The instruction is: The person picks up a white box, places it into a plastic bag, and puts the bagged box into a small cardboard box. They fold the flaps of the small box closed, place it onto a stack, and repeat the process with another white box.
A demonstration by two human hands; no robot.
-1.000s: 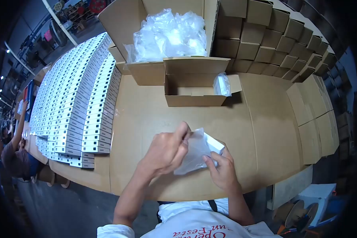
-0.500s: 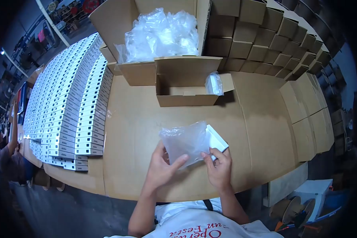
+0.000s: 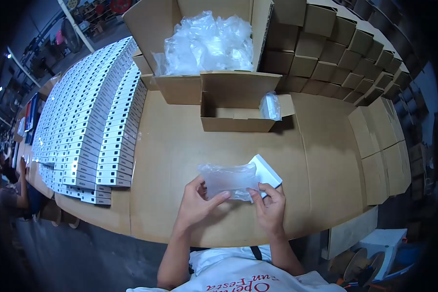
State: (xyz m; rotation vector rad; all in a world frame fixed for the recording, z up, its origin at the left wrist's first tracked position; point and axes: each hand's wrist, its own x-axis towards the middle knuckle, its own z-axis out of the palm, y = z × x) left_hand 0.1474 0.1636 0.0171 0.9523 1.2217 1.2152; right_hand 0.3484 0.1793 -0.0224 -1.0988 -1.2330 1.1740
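Apparently you're bagging, left hand (image 3: 195,204) pinching the plastic bag (image 3: 228,178), right hand (image 3: 269,207) gripping it and the white box (image 3: 266,172) over the surface (image 3: 170,143), so the next move needs the bag opened.

1. Plastic bag (image 3: 228,180): cloudy, see-through, wrinkled, spread sideways between the left hand (image 3: 199,202) and the right hand (image 3: 269,208).
2. Box (image 3: 267,173): white, slim, slanted, held in the right hand at the bag's right end; whether it sits partly inside is unclear.
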